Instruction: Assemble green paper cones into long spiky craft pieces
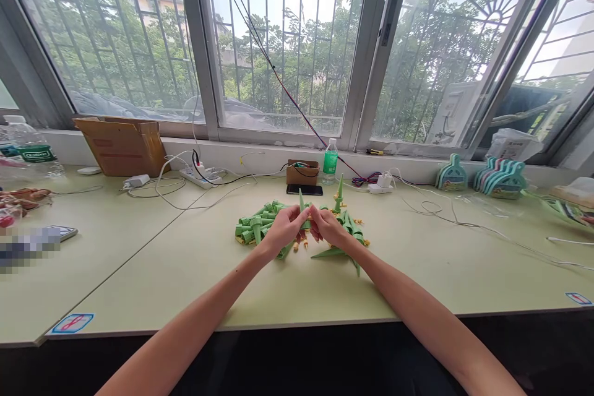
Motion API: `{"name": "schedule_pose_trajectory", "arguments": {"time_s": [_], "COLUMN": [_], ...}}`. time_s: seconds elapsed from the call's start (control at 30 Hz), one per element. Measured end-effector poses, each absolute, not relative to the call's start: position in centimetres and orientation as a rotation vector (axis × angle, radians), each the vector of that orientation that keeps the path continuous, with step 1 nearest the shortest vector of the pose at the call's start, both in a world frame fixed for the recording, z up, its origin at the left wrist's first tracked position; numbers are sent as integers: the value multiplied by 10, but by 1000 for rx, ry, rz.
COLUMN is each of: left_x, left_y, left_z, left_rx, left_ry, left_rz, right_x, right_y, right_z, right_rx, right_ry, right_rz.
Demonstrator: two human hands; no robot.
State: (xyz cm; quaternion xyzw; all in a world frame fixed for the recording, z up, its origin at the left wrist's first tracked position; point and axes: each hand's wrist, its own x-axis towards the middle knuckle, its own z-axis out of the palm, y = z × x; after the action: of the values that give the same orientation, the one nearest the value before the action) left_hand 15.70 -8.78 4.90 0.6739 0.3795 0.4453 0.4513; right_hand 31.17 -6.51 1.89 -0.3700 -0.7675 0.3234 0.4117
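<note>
Over the middle of the table, my left hand (286,228) is closed around a green plastic cone piece (301,200), its pointed tip rising above the thumb. My right hand (327,226) is pinched right against it, fingertips meeting the left thumb; whether it grips the same cone or a small part is hidden. Left of the hands lies a heap of green cones and tubes (256,226). More green pieces (351,228) lie on the right, some with yellow bits. One green cone (340,190) stands upright behind the right hand. Small yellow-orange parts (296,247) lie below the hands.
Behind the heap are a black phone (304,190), a small cardboard box (302,172) and a green-labelled bottle (330,161). White cables and a power strip (202,177) run along the back. A carton (123,147) stands left; teal plastic pieces (499,177) stand right.
</note>
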Motion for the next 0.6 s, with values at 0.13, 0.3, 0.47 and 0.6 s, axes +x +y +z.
{"name": "schedule_pose_trajectory", "arguments": {"time_s": [0.13, 0.3, 0.47, 0.6], "left_x": [156, 155, 155, 155], "left_y": [-88, -86, -87, -88], "left_z": [50, 47, 46, 48], "left_rx": [1725, 1764, 1791, 1803], "left_ry": [924, 921, 926, 922], "left_rz": [1112, 1124, 1110, 1100], "right_x": [312, 313, 313, 313], "right_y": [-64, -64, -65, -65], "right_z": [18, 19, 19, 19], "right_rx": [-955, -967, -966, -953], "right_ry": [-1930, -1938, -1947, -1937], "right_rz": [804, 794, 777, 773]}}
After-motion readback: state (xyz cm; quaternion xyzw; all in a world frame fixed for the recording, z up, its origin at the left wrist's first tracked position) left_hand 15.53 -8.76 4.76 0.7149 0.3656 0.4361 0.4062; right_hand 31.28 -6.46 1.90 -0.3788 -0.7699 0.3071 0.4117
